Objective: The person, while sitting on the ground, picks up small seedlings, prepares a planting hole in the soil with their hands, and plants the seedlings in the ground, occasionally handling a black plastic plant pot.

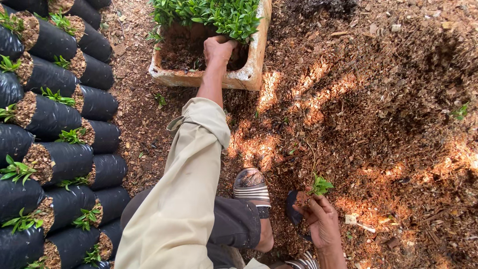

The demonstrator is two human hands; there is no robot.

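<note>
Green seedling (320, 185) upright in small black bag (295, 206)

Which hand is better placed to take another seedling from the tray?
Probably the left hand: it already reaches into the seedling tray. The right hand is near the sandal, holding a seedling.

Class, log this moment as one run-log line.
left hand: in pale seedling box | right hand: small black grow bag, green seedling

Down the left edge of the frame, rows of black nursery bags (55, 124) lie packed together, each filled with brown soil and bearing a small green sprout (17, 169). The ground (388, 124) across the right side is brown mulch, dappled with sunlight. A striped sandal (251, 187) sits at bottom centre.
</note>
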